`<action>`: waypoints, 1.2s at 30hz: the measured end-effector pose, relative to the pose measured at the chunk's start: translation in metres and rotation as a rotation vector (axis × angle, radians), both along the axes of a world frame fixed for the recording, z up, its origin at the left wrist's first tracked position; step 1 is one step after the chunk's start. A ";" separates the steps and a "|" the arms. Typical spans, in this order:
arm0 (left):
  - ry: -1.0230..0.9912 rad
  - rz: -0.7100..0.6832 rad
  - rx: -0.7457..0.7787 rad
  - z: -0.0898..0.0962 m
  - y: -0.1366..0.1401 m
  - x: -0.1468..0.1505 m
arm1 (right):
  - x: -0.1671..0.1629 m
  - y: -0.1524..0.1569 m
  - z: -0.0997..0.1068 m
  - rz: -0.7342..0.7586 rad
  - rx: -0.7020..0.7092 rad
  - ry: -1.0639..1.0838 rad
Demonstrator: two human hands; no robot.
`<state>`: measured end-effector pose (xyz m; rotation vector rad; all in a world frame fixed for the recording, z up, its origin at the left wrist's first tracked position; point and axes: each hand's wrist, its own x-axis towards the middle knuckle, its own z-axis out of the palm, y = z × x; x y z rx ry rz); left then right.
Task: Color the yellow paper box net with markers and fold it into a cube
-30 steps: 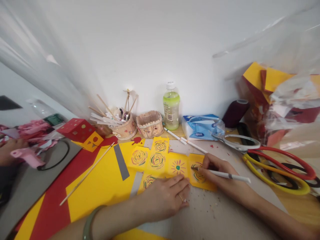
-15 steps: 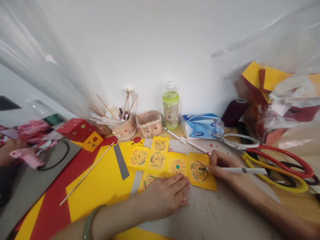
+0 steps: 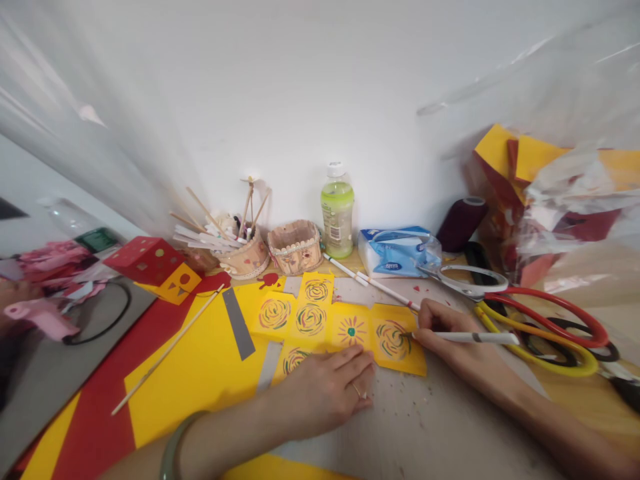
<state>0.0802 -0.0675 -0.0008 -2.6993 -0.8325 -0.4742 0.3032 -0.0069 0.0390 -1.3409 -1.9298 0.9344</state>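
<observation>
A white marker pen (image 3: 473, 338) lies in the grip of my right hand (image 3: 443, 331), its dark tip on the rightmost square of a yellow paper cutout (image 3: 417, 363). Swirls of short coloured strokes cover several of the cutout's squares, and one square bears a green dot with pink rays. My left hand (image 3: 333, 387) rests flat, fingers stretched out, over the lower edge of the cutout, hiding part of it. A ring is on one finger and a green bangle (image 3: 175, 443) circles the wrist.
Behind stand two decorated pots (image 3: 296, 248), a green-labelled bottle (image 3: 337, 217) and a tissue pack (image 3: 400, 252). Scissors (image 3: 467, 283) lie at right. Yellow sheets (image 3: 175, 393), a thin stick (image 3: 167, 350) and a red box (image 3: 145, 261) are left, near another person's hand and a pink glue gun (image 3: 43, 319).
The whole view has shifted slightly, so things sit a little further left. My right hand keeps the marker on the same square, and my left hand stays in place.
</observation>
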 end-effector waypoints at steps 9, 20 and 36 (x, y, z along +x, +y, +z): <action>0.024 -0.004 -0.007 -0.002 0.000 -0.001 | 0.002 0.001 -0.007 0.023 0.003 -0.012; -0.009 -0.003 0.020 -0.001 0.001 0.000 | 0.001 0.001 -0.007 0.022 -0.002 -0.040; 0.023 -0.005 0.000 -0.001 0.001 -0.001 | 0.000 -0.001 -0.008 0.064 -0.018 -0.028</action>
